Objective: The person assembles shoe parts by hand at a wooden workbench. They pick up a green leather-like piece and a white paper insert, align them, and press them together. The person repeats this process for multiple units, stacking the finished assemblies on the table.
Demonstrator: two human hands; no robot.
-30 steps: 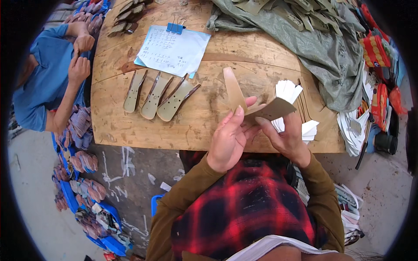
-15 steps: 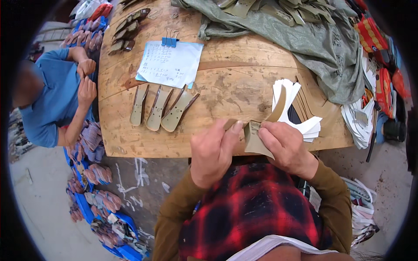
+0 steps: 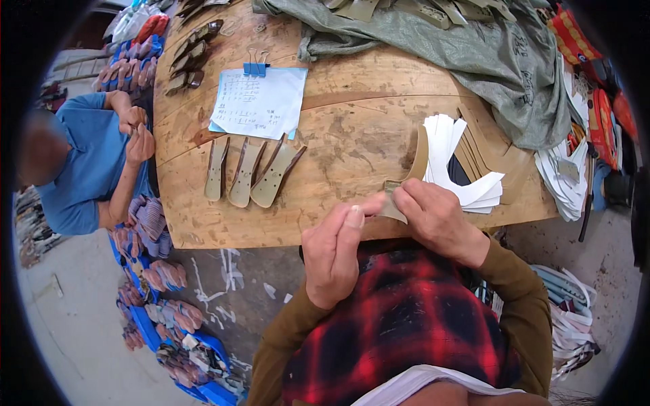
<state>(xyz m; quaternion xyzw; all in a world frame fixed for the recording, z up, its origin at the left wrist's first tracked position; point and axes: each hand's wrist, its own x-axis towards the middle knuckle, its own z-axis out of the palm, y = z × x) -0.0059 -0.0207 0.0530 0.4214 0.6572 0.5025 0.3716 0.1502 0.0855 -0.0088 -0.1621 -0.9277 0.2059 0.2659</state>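
Note:
My right hand (image 3: 433, 213) is closed on an olive shoe-upper piece (image 3: 394, 208), thumb and fingers pinching it above the table's front edge. One long curved strip of that piece rises beside the white cutouts. My left hand (image 3: 335, 247) has its fingers stretched toward the piece, with the thumb raised apart from it. Its fingertips meet the piece's left edge; whether they press on it is hard to see. Left of my hands lie three olive upper pieces (image 3: 274, 177) with small holes and dark brown edges.
White curved cutouts (image 3: 482, 193) and olive-brown pieces (image 3: 489, 152) lie at right on the wooden table (image 3: 338, 155). Further back are a clipped paper (image 3: 257, 101), a grey-green sack (image 3: 406, 51) and stacked dark-edged pieces (image 3: 188, 57). A person (image 3: 88, 162) in blue sits at left beside bundled pieces (image 3: 166, 276).
My left thumb and fingers have come off their pinch and stretched out. The piece has turned and shifted slightly in my right hand. The view has shifted a little.

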